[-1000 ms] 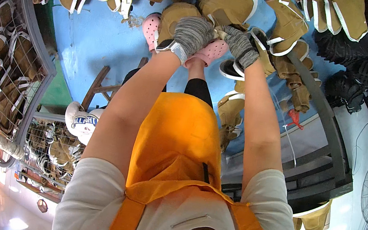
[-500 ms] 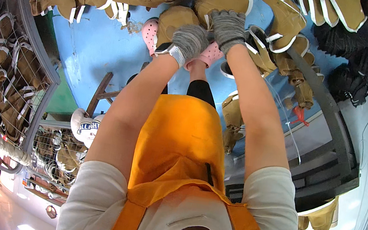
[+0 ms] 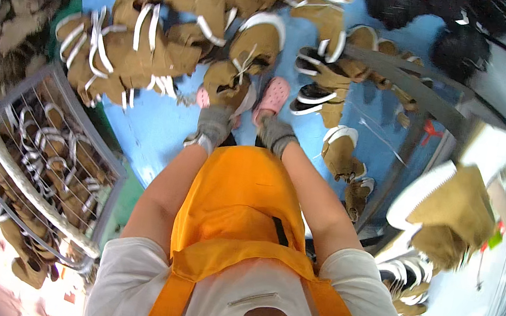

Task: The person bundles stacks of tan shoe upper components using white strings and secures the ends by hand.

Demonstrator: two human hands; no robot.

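My left hand (image 3: 213, 126), in a grey knit glove, is closed at the near end of a brown shoe upper (image 3: 226, 82) with white trim. That piece hangs over the pink clog (image 3: 274, 95) pair on my feet, partly covering the left one. My right hand (image 3: 276, 135), gloved the same way, is beside my right ankle, close to the orange apron (image 3: 244, 190). Its fingers are blurred and partly hidden, and no held piece shows there. Just beyond lies another brown upper (image 3: 258, 43) with a wide white edge and a loose lace.
Brown-and-white uppers (image 3: 152, 43) lie heaped across the blue floor (image 3: 131, 132) ahead and left. A wire-sided cart (image 3: 42, 171) full of them is at my left. To the right are a dark metal frame (image 3: 398, 161), black bundles (image 3: 458, 55) and a large brown piece (image 3: 457, 204).
Both hands have drawn back toward my body. My right hand has come away from the far upper; the left has brought its piece nearer. The view has swung, showing more of the pile.
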